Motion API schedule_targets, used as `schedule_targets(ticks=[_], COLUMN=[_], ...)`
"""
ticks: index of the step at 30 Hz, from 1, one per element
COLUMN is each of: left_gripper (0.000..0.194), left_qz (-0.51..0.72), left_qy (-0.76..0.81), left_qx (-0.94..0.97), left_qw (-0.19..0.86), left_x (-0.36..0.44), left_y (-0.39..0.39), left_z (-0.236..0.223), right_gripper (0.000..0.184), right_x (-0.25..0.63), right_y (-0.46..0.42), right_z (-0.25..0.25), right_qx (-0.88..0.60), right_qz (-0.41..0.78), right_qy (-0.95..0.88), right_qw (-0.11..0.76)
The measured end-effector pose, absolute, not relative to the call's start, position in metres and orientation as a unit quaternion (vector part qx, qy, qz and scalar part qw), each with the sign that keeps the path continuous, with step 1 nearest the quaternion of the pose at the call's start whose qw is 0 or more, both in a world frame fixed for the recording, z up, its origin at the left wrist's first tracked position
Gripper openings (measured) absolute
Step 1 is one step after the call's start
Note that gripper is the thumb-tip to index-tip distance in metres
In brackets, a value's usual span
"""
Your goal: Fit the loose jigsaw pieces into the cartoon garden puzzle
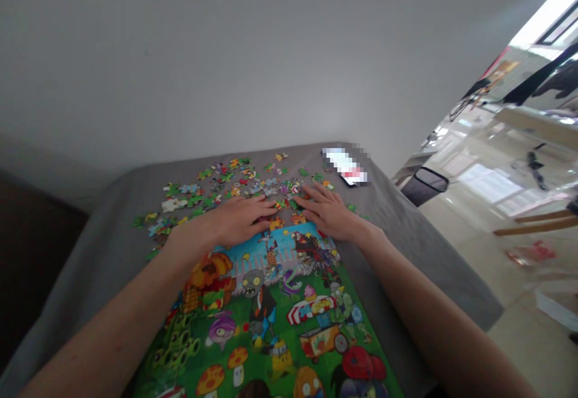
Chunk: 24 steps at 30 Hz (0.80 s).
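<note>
A large colourful cartoon picture sheet (266, 301) lies flat, showing zombies, mushrooms and plants. Beyond its far edge, loose jigsaw puzzle pieces (226, 175) are spread in a heap. My left hand (241, 218) rests palm down over the sheet's far left part, fingers stretched toward the pieces. Opposite it, my right hand (327, 210) lies at the far right corner with fingers spread over some pieces. Several small pieces show in the gap between both hands. Neither hand visibly grips anything; whatever lies under the palms is hidden.
A grey cloth (397, 253) covers the table. A phone (345, 166) with a blurred screen lies at the back right. Behind the table rises a plain pale wall (271, 55). On the right, a dark-rimmed bin (424, 184) stands on the shiny tiled floor.
</note>
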<state>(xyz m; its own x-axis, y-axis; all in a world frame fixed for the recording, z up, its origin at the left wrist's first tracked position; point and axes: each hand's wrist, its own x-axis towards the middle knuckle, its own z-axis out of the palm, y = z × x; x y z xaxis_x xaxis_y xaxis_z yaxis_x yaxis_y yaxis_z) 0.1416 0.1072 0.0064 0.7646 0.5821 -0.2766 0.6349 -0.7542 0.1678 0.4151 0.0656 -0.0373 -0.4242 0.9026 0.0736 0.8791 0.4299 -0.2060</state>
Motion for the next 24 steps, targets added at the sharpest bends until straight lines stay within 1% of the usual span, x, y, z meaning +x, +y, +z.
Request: schedule_targets(ticks=[7, 12, 16, 20, 24], left_gripper=[0.048, 0.047, 0.046, 0.051, 0.068], left_qz=[-0.080, -0.087, -0.100, -0.092, -0.091], left_qy=[0.334, 0.326, 0.330, 0.338, 0.359], left_qx=[0.925, 0.928, 0.928, 0.928, 0.922], left_qw=[0.159, 0.160, 0.139, 0.129, 0.112], left_x=[0.137, 0.140, 0.135, 0.130, 0.136], left_y=[0.109, 0.106, 0.109, 0.111, 0.107], left_z=[0.013, 0.019, 0.024, 0.026, 0.024], right_gripper=[0.042, 0.041, 0.036, 0.037, 0.040], right_x=[0.434, 0.434, 0.441, 0.451, 0.458], right_y=[0.066, 0.066, 0.067, 0.069, 0.070], right_z=[-0.030, -0.025, -0.021, -0.017, -0.017], right_qx=[-0.558, -0.539, -0.518, -0.534, -0.547], right_qz=[0.054, 0.058, 0.084, 0.092, 0.088], right_qy=[-0.824, -0.829, -0.837, -0.823, -0.814], right_qw=[0.084, 0.139, 0.154, 0.171, 0.173])
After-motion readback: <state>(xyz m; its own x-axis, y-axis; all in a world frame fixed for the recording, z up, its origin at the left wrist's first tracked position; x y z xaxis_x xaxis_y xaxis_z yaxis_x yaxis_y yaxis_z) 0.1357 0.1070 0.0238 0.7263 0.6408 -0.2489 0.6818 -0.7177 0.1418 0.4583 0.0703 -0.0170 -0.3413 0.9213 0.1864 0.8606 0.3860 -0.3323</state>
